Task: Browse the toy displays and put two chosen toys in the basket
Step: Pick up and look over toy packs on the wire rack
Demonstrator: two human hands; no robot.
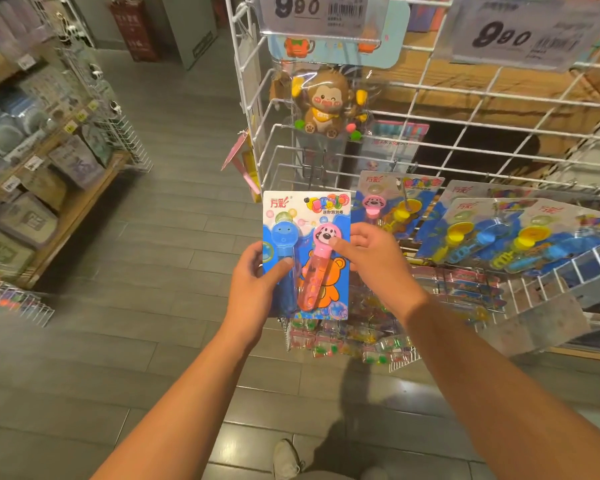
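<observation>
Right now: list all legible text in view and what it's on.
"990": price tag on the wire rack, above the monkey toy.
"990": second price tag, further right.
"万彩" and "迷你泡泡棒": bubble wand card, held by left hand and right hand.
Barcode print, shelf tags at left: too blurred.

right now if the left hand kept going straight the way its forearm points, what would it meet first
Probably the hanging brown monkey toy on the white wire rack, though depth is unclear; the left hand already holds the blue bubble wand card.
</observation>
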